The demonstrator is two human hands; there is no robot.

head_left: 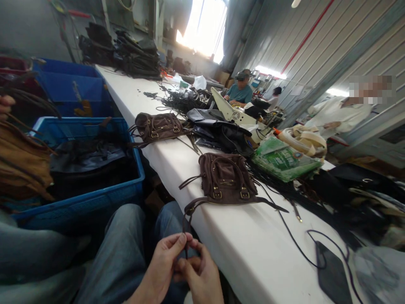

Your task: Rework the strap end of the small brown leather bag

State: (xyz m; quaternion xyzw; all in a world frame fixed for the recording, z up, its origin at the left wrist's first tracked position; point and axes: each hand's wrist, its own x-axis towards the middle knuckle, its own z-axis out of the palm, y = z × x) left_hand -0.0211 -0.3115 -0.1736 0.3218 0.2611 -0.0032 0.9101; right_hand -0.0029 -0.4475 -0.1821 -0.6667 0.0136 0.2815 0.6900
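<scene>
A dark brown handbag (207, 185) with brass-coloured buckles and two handles lies on the white table, near its edge. From its lower left corner a thin brown leather strap (186, 223) hangs over the edge, down to my hands. My left hand (163, 259) is closed, thumb and fingertips pinching this strap. Just beside it, my right hand (202, 274) is also closed, its fingers curled on the strap's lower end. The strap's tip is mostly hidden by the fingers. Both hands are above my lap, in front of the table.
A second brown handbag (158, 128) lies farther along the table (221, 240). Black bags, a green plastic package (284, 158), cords and a phone (333, 270) are on it too. A blue crate (79, 204) stands left. Beside it, another person's hand (4, 105) is near a tan bag.
</scene>
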